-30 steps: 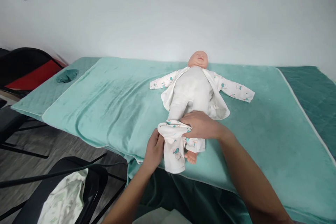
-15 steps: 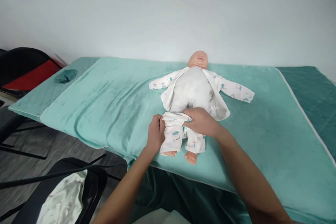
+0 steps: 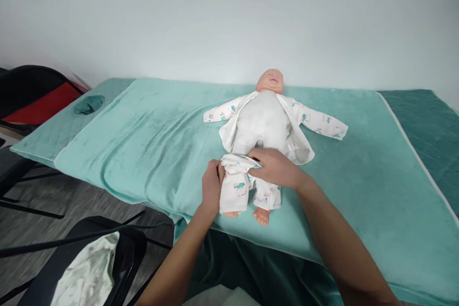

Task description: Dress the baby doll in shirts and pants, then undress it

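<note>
A baby doll (image 3: 263,117) lies on its back, head toward the wall and feet toward me. Its arms are in the sleeves of a white patterned jacket (image 3: 321,124), which hangs open over a pale cloth body. White printed baby pants (image 3: 234,192) cover the lower legs, with the waistband around the thighs and both feet showing at the cuffs. My left hand (image 3: 212,182) is closed on the waistband's left side. My right hand (image 3: 274,167) pinches the waistband near its middle, between the legs; some fingertips are hidden in the cloth.
A green velvety cover (image 3: 150,138) spreads over the massage bed, wrinkled left of the doll. The bed has a face hole (image 3: 89,104) at its left end. A black chair (image 3: 127,244) holding a pale printed cloth (image 3: 89,272) stands lower left. Behind the bed is a white wall (image 3: 229,24).
Both hands keep their hold on the pants. The left hand has shifted very slightly downward, and the pants' left leg has moved a little. The doll's body and jacket stay in place.
</note>
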A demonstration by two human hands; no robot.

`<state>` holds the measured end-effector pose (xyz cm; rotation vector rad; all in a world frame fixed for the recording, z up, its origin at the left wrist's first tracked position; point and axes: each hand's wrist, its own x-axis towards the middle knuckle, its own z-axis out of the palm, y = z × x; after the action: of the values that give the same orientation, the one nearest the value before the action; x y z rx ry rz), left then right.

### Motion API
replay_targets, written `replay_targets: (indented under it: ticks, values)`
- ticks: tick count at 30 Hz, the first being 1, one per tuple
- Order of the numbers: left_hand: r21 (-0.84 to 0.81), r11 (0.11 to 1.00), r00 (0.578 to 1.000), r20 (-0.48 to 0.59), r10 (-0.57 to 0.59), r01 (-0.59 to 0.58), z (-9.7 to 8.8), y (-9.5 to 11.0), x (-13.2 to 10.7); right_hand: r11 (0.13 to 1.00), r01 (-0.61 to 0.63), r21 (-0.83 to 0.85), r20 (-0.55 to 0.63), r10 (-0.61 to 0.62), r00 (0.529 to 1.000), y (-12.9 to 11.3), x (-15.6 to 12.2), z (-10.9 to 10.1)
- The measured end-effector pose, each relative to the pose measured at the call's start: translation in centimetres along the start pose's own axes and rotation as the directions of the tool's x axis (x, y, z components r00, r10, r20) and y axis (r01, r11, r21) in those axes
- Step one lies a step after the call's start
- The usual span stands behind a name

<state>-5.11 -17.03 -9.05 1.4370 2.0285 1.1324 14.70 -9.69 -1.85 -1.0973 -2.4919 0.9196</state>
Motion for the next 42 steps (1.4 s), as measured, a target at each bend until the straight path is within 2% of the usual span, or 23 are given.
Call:
replay_targets:
  ticks: [6, 10, 14, 16, 21, 26, 32, 35, 37, 39, 42]
  values:
    - [-0.050, 0.999, 1.000, 0.010, -0.008, 0.008, -1.8, -0.4, -3.4, 0.992, 0.081, -0.092, 0.111, -0.070, 0.991, 0.2, -0.1, 0.2]
    - [-0.085, 0.996, 0.990, 0.140, 0.019, -0.008, -2.6, -0.5, -5.2, 0.988, 0.095, -0.123, 0.071, -0.087, 0.994, 0.3, 0.1, 0.7]
    - [-0.072, 0.996, 0.973, 0.219, 0.068, -0.053, -2.4, -0.9, -5.9, 0.987, 0.117, -0.114, 0.024, -0.115, 0.993, 0.6, 0.1, 1.1]
    - [-0.054, 0.993, 0.969, 0.219, 0.112, -0.103, -2.0, -1.1, -5.8, 0.988, 0.128, -0.090, 0.018, -0.127, 0.992, 0.6, 0.1, 1.1]
    - [0.043, 0.961, 0.955, 0.130, 0.267, -0.274, -1.1, -1.6, -4.6, 0.993, 0.114, -0.029, 0.006, -0.114, 0.993, 0.5, 0.1, 0.9]
    - [0.220, 0.931, 0.957, 0.087, 0.278, -0.290, -0.7, -1.6, -2.5, 0.997, 0.082, -0.011, -0.025, -0.082, 0.996, 0.4, 0.2, 0.6]
    - [0.345, 0.860, 0.914, -0.014, 0.406, -0.377, -0.1, -1.4, -1.3, 0.998, 0.005, 0.066, -0.082, 0.001, 0.997, 0.5, 0.3, 0.4]
    - [0.278, 0.845, 0.877, -0.021, 0.480, -0.456, -0.1, -1.6, -1.6, 0.995, 0.000, 0.101, -0.100, 0.010, 0.995, 0.4, 0.1, 0.4]
    - [0.152, 0.860, 0.869, -0.019, 0.495, -0.487, -0.4, -1.7, -1.8, 0.994, 0.003, 0.114, -0.095, 0.008, 0.995, 0.4, -0.1, 0.3]
    - [-0.035, 0.894, 0.894, -0.033, 0.446, -0.447, -0.8, -1.8, -1.8, 0.987, 0.025, 0.161, -0.079, -0.013, 0.997, 0.4, -0.5, 0.0]
    - [-0.298, 0.903, 0.951, -0.084, 0.299, -0.310, -1.1, -1.4, -0.7, 0.932, 0.087, 0.353, -0.046, -0.076, 0.996, 0.7, -1.2, -0.6]
